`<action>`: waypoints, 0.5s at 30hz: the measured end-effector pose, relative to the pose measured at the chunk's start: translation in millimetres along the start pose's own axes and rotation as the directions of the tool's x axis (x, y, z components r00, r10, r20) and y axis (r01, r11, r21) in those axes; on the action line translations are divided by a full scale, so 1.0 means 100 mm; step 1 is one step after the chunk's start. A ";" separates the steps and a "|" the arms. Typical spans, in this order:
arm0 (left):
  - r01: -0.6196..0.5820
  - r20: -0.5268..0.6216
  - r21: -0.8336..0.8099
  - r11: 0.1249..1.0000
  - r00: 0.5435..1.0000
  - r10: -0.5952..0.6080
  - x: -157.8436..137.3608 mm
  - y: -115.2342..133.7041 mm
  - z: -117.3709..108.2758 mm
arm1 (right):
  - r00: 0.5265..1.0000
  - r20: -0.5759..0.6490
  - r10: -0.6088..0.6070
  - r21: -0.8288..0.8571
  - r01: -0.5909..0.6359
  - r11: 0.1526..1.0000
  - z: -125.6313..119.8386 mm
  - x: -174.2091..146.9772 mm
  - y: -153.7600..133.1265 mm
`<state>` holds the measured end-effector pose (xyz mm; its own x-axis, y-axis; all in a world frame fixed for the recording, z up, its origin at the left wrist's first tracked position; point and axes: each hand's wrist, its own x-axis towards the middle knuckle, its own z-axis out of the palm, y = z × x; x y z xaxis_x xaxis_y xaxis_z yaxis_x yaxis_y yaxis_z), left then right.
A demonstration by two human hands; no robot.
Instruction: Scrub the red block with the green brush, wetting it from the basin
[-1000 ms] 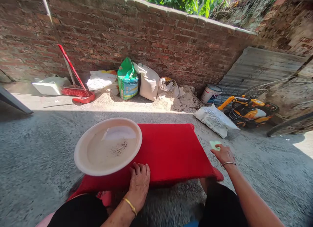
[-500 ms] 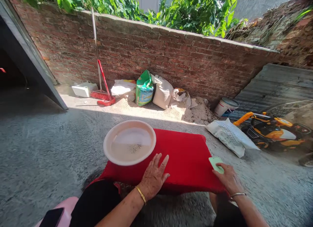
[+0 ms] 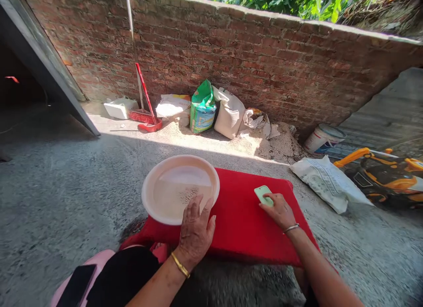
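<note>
A pale pink-white round basin (image 3: pixel 158 215) rests on the left part of a low table under a red cloth (image 3: pixel 241 227). It seems to hold clear water, with a small patch of dark specks or pattern near the middle. My left hand (image 3: pixel 196 230), wearing a gold bracelet, is open, its fingers over the basin's near right rim; whether they touch it I cannot tell. Over the right side of the cloth, my right hand (image 3: pixel 280 210) grips a light green flat piece with rounded corners (image 3: pixel 262 192) between thumb and fingers. Its underside is hidden.
Behind the table, a green bag (image 3: pixel 202 111), a white sack (image 3: pixel 229 115) and a red broom (image 3: pixel 142 116) stand along the brick wall (image 3: pixel 264 69). At right are a white bag (image 3: pixel 327 181), a bucket (image 3: pixel 324 137) and a yellow toy excavator (image 3: pixel 383 175). A phone (image 3: pixel 76 285) lies at lower left.
My right hand has moved left over the red cloth with the light green piece. My left hand has shifted slightly left onto the basin's near rim. The view has tilted down.
</note>
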<state>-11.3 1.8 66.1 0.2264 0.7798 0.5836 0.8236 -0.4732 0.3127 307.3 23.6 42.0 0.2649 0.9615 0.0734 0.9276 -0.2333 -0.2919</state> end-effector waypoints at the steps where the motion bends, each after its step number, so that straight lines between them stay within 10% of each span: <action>1: 0.006 0.027 0.017 1.000 1.000 -0.006 -0.02 -0.01 0.02 | 1.000 0.018 -0.014 0.001 0.014 1.000 0.05 0.15 -0.17; 9: -0.021 0.044 -0.004 1.000 0.999 0.021 -0.05 -0.08 0.03 | 0.962 0.140 -0.234 0.058 0.228 0.972 0.56 0.98 -1.53; 15: -0.033 0.041 0.001 0.999 0.999 0.033 0.01 -0.06 0.02 | 0.963 0.161 -0.215 -0.028 0.222 0.975 0.49 1.14 -1.05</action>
<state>-15.4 6.0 63.4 0.2748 0.7801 0.5620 0.8162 -0.4983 0.2925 227.5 164.5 34.2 0.0136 0.9997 -0.0199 0.9703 -0.0180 -0.2412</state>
